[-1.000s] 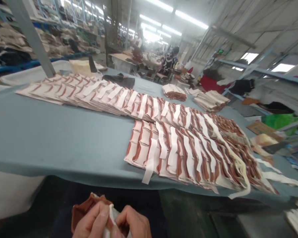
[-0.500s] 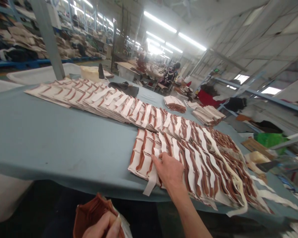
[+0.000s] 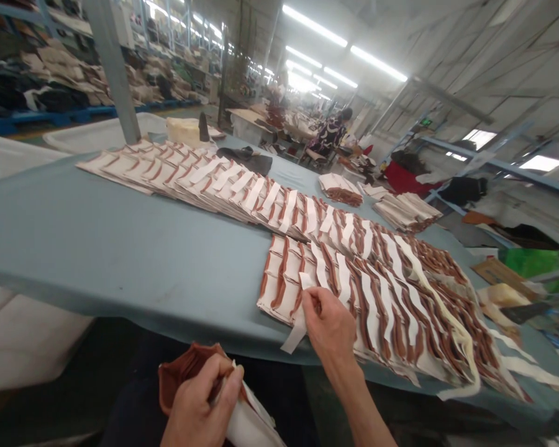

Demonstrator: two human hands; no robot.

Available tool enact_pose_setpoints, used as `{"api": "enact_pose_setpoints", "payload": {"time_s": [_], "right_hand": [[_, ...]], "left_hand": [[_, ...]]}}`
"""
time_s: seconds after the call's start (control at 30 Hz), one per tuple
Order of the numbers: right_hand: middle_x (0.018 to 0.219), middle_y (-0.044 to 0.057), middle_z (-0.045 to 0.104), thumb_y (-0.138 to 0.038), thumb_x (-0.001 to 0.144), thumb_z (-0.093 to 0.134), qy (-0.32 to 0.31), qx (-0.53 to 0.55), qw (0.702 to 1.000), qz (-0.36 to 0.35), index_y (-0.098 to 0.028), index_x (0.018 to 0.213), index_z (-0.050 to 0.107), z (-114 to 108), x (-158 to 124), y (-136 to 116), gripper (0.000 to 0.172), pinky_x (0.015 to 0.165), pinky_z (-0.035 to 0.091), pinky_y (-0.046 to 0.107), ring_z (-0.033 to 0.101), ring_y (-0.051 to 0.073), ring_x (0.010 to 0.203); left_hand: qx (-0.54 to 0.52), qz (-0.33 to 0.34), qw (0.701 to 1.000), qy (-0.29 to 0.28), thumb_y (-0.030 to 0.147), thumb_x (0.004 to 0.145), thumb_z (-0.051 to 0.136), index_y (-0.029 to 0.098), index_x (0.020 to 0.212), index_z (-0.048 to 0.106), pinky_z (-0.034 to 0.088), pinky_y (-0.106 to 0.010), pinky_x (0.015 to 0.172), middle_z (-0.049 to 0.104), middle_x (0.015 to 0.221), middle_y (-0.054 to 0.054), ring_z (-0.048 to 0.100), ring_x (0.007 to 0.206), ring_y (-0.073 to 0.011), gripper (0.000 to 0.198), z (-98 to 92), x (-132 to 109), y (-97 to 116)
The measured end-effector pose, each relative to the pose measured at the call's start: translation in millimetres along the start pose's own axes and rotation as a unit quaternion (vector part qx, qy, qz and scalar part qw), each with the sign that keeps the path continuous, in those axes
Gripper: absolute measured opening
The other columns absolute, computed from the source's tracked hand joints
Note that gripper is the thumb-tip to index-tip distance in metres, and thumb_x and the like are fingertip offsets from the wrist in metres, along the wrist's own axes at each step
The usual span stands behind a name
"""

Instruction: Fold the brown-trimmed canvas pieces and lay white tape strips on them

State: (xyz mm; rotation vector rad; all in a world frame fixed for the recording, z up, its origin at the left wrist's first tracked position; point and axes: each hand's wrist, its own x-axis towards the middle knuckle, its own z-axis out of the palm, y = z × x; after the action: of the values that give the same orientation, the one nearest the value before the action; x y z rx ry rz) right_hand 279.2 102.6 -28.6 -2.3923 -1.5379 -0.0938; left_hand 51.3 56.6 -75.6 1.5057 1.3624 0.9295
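Observation:
My left hand [image 3: 205,400] is low in front of the table, thumb and finger pinched on the edge of a cream fabric piece with brown lining [image 3: 181,379]. It gapes like a pouch. Over the near row of stacked cream-and-brown pieces [image 3: 274,279], my right hand [image 3: 330,323] has its fingers closed on a white strip [image 3: 299,326]. The strip's lower end hangs past the stack's front edge. More white strips [image 3: 343,279] lie across the same row. The right fingertips partly hide the strip.
A longer row of overlapping pieces [image 3: 205,189] runs behind, on the blue-grey cloth-covered table [image 3: 121,248]. Small stacks [image 3: 407,212] and a dark cloth [image 3: 246,160] lie farther back. White bins [image 3: 23,347] stand at left. A person [image 3: 330,133] sits in the background.
My right fingers have closed on the white strip, whose upper end now stands raised. My left hand with the pouch-like piece has come up further into view. The whole view has shifted slightly.

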Motion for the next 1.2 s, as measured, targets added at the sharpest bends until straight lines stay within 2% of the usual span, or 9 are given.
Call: {"api": "enact_pose_setpoints", "payload": {"time_s": [0.13,0.23,0.3,0.37,0.6,0.8,0.97,1.1,1.2], "right_hand": [[0.076,0.004,0.078,-0.038,0.1,0.05,0.031,0.031,0.999,0.019,-0.022,0.107,0.075,3.7,-8.0,8.9,0.031,0.063,0.036,0.03,0.072,0.023,0.07],[0.069,0.004,0.075,-0.041,0.101,0.046,0.048,0.056,0.997,0.025,-0.022,0.098,0.075,2.9,-16.7,14.1,0.035,0.061,0.036,0.029,0.07,0.022,0.064],[0.066,0.003,0.073,-0.045,0.101,0.045,0.053,0.093,0.994,0.022,-0.023,0.089,0.074,2.3,-25.2,18.1,0.039,0.061,0.038,0.028,0.069,0.02,0.061],[0.064,0.002,0.071,-0.049,0.102,0.045,0.057,0.141,0.988,0.022,-0.022,0.085,0.073,3.0,-35.1,23.6,0.042,0.059,0.039,0.027,0.066,0.019,0.057],[0.064,0.0,0.07,-0.047,0.101,0.05,-0.008,0.266,0.963,0.029,-0.022,0.084,0.071,10.5,-63.9,43.2,0.038,0.057,0.043,0.025,0.064,0.017,0.055],[0.079,0.003,0.077,-0.044,0.1,0.052,-0.057,0.335,0.939,0.051,-0.024,0.096,0.071,27.2,-78.2,44.7,0.028,0.063,0.049,0.027,0.074,0.022,0.068],[0.079,0.0,0.077,-0.042,0.1,0.052,-0.056,0.36,0.93,0.058,-0.026,0.092,0.071,37.7,-83.6,48.1,0.027,0.066,0.05,0.027,0.076,0.022,0.073],[0.078,0.001,0.075,-0.04,0.098,0.058,0.015,0.304,0.952,0.027,-0.024,0.092,0.072,23.1,-83.6,52.2,0.022,0.065,0.052,0.028,0.072,0.019,0.067],[0.091,0.007,0.077,-0.04,0.094,0.065,0.112,0.277,0.954,-0.021,-0.023,0.099,0.071,4.3,-78.5,49.6,0.019,0.078,0.057,0.033,0.073,0.023,0.083]], "left_hand": [[0.073,0.026,0.997,0.004,0.046,0.095,0.056,0.026,0.074,0.056,0.043,-0.028,0.061,0.064,0.06,0.005,0.064,0.057,-0.0191,0.03,0.1,14.3,9.6],[0.104,0.041,0.993,-0.05,0.045,0.096,0.053,0.026,0.095,0.06,0.041,-0.03,0.061,0.067,0.059,0.005,0.068,0.059,-0.022,0.021,9.7,38.3,29.2],[0.119,0.032,0.986,-0.109,0.042,0.098,0.049,0.023,0.108,0.062,0.04,-0.03,0.06,0.065,0.057,0.004,0.068,0.061,-0.023,0.025,23.5,60.8,47.4],[0.155,0.026,0.975,-0.159,0.038,0.097,0.05,0.022,0.102,0.067,0.042,-0.029,0.063,0.072,0.068,0.0,0.07,0.07,-0.023,0.024,41.9,85.0,64.7],[0.245,0.032,0.958,-0.142,0.051,0.092,0.062,0.019,0.095,0.076,0.043,-0.035,0.074,0.08,0.099,-0.015,0.072,0.097,-0.0347,0.035,96.0,141.8,91.3],[0.268,0.049,0.956,-0.109,0.031,0.092,0.059,0.021,0.085,0.074,0.039,-0.031,0.07,0.078,0.083,-0.011,0.071,0.087,-0.0289,0.019,112.0,145.0,87.8],[0.193,0.061,0.976,-0.086,0.03,0.092,0.054,0.021,0.077,0.065,0.037,-0.027,0.063,0.064,0.061,-0.001,0.063,0.066,-0.0207,0.021,112.9,141.0,77.0],[0.09,0.071,0.985,-0.129,0.043,0.093,0.05,0.021,0.077,0.059,0.042,-0.025,0.058,0.058,0.059,0.003,0.057,0.057,-0.0167,0.029,96.3,127.5,71.6],[0.025,0.07,0.987,-0.143,0.049,0.093,0.053,0.021,0.072,0.054,0.041,-0.024,0.054,0.053,0.06,0.004,0.051,0.054,-0.0141,0.035,70.1,103.2,71.6]]}}
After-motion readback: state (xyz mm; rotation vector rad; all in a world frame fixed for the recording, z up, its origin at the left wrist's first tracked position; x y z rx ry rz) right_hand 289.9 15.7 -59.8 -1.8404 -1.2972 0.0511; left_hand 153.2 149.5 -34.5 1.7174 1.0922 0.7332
